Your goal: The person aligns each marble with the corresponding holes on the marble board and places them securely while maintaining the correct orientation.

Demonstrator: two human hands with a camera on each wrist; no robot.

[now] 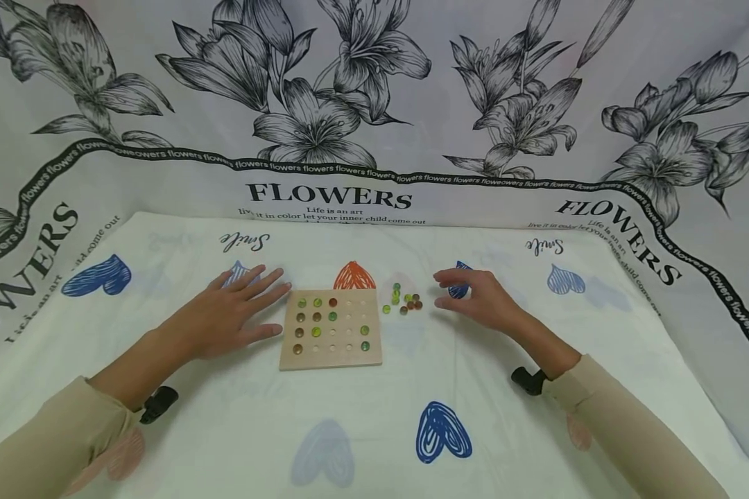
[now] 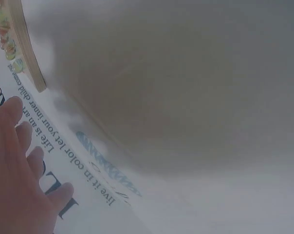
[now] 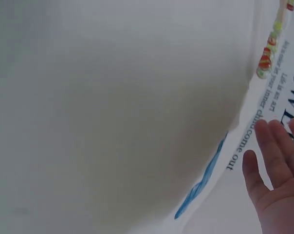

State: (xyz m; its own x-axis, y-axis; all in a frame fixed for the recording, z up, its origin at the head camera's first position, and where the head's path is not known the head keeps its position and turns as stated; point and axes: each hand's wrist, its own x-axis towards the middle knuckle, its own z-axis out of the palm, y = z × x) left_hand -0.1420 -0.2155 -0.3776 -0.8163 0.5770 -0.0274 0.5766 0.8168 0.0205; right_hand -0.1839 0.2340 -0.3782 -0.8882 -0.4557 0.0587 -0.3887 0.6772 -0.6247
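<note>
A flat wooden board [image 1: 331, 363] with rows of small round hollows lies on the table. Marbles in green, yellow-green, brown and red fill the hollows at its left; a few more sit in its right column, and other hollows are bare. Right of the board, a loose cluster of marbles [image 1: 410, 296] lies on the cloth. My left hand [image 1: 234, 315] is beside the board's left edge, fingers spread, thumb tip close to the edge. My right hand [image 1: 483, 298] hovers right of the loose marbles with thumb and fingers apart. Nothing shows in either hand [image 2: 20, 175], [image 3: 281, 180].
A white tablecloth [image 1: 381, 443] printed with hearts covers the table. Behind it hangs a white curtain [image 1: 424, 125] with black flower drawings and lettering. Dark wrist straps [image 1: 159, 405] show at the cuffs of both sleeves [image 1: 630, 423].
</note>
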